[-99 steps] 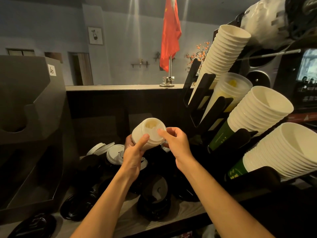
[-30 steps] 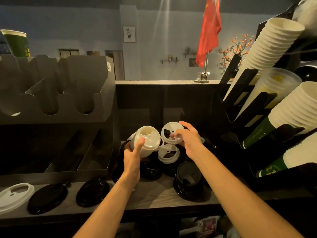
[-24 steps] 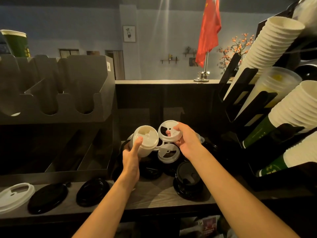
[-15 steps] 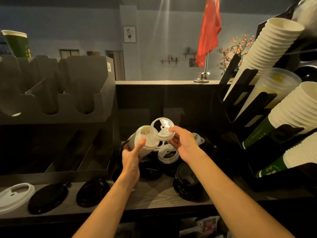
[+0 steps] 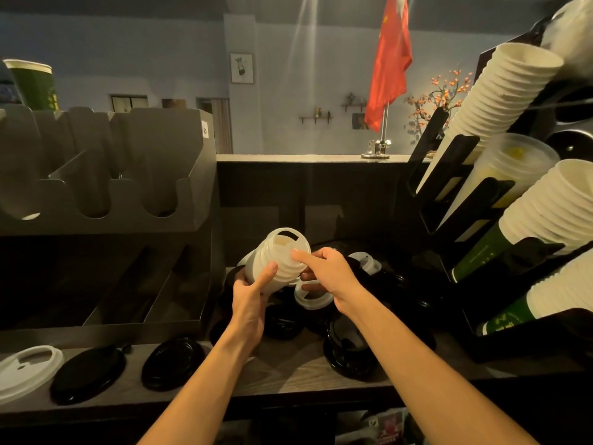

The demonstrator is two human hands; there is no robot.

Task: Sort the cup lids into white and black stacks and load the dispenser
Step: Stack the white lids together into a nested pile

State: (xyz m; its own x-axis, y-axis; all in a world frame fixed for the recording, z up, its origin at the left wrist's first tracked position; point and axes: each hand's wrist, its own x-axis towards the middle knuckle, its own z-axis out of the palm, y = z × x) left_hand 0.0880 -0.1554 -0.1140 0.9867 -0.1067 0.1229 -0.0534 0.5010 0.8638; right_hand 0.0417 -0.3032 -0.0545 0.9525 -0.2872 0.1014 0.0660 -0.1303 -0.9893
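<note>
Centre frame: left hand (image 5: 248,303) grips white lid stack (image 5: 278,260), right hand (image 5: 327,272) pinches its top rim; a crooked seat could spill lids.

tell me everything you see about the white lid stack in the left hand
The white lid stack is a short column of nested, ribbed lids, seemingly thin plastic. It is held tilted above the black lids, top face toward the camera, with a sip slot near its upper edge. The left hand grips its side, thumb along the ribs; the right hand clasps the top end, thumb on the top lid.
</note>
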